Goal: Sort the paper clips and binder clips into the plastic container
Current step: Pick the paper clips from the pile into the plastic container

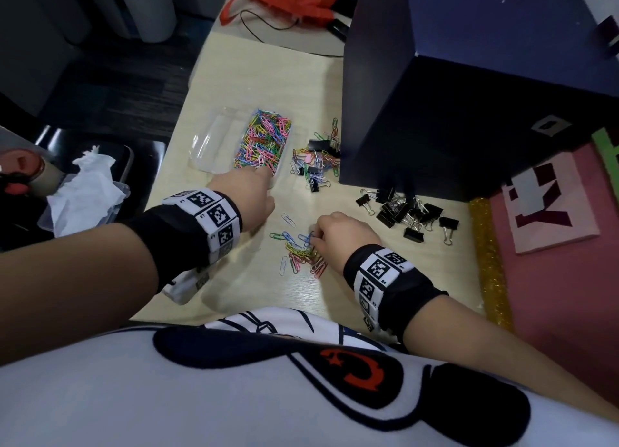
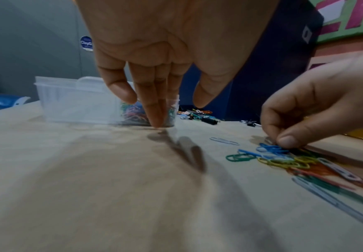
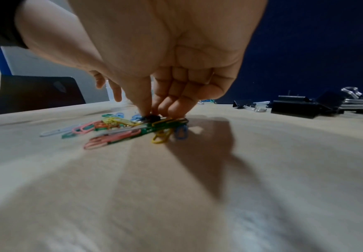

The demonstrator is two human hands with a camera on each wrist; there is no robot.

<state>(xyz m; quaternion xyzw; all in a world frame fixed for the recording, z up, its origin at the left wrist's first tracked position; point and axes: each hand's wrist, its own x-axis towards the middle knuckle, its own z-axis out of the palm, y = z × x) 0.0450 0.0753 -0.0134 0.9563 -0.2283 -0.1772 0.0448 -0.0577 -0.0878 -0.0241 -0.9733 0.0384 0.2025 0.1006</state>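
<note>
A clear two-compartment plastic container (image 1: 214,145) lies on the table; its right compartment is heaped with coloured paper clips (image 1: 264,141), its left one is bare. My left hand (image 1: 249,195) is at the container's near end, fingers straight, one fingertip (image 2: 157,123) touching the table. My right hand (image 1: 336,233) bends over a small pile of paper clips (image 1: 301,254) near the front. Its thumb and fingers (image 3: 176,105) pinch a small black clip (image 3: 152,118) in that pile. A heap of black binder clips (image 1: 405,213) lies to the right.
A mixed patch of paper clips and binder clips (image 1: 318,160) lies beside the container, against a tall dark blue box (image 1: 469,94). One loose paper clip (image 1: 288,219) lies between my hands. A tissue-filled tub (image 1: 83,192) sits off the table's left edge.
</note>
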